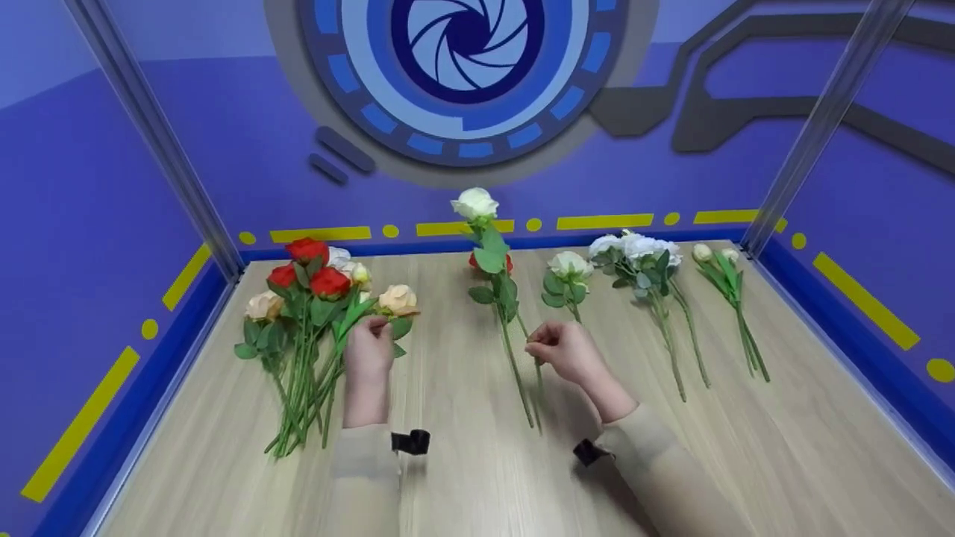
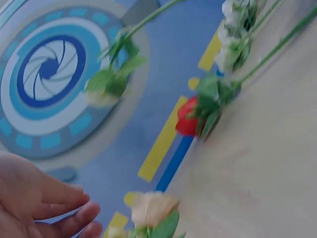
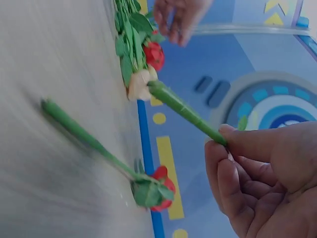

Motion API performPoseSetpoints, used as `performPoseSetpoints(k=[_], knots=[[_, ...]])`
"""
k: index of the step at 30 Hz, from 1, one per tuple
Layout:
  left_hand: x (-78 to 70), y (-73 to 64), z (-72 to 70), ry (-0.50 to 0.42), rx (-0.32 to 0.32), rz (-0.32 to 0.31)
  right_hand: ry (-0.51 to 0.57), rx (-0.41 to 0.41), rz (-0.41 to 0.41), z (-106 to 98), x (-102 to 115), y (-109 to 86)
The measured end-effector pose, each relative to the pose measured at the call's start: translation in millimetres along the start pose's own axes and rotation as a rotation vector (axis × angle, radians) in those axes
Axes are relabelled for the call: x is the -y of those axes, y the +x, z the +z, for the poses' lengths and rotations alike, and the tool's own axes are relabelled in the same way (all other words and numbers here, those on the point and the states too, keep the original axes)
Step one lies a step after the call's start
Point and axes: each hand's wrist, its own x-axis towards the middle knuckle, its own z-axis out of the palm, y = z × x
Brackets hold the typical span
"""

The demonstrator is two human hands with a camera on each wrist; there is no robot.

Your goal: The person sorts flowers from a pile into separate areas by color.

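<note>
My right hand point(image 1: 571, 354) pinches the green stem point(image 3: 185, 109) of a white rose point(image 1: 475, 203) between thumb and fingertips. The bloom points away toward the back wall, and the stem's cut end is raised off the table in the right wrist view. Beneath it a red rose point(image 3: 167, 186) lies on the tabletop, partly hidden by the white rose's leaves in the head view. My left hand point(image 1: 369, 350) hovers by the right side of a mixed bunch of flowers point(image 1: 302, 350), close to a peach rose point(image 1: 399, 300). Its fingers are loosely bent with nothing between them.
Right of centre lies a cream-white rose point(image 1: 570, 267). Beyond it are white flowers point(image 1: 642, 250) on long stems and white tulips point(image 1: 730, 276) at the far right. Blue panels with metal posts point(image 1: 828, 119) enclose the wooden table point(image 1: 477, 477) at back and sides.
</note>
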Motion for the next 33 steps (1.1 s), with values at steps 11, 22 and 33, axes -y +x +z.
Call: performPoseSetpoints(k=[11, 22, 33], knots=[[39.8, 10.6, -32.2, 0.317, -0.013, -0.228, -0.136, -0.081, 0.153, -40, -25, 11.3], [54.2, 12.3, -33.6, 0.425, 0.008, -0.275, -0.24, -0.139, 0.277, -66, -57, 14.4], [56.9, 11.5, -40.5, 0.327, -0.033, -0.3, -0.417, -0.148, 0.249, -68, -82, 13.6]])
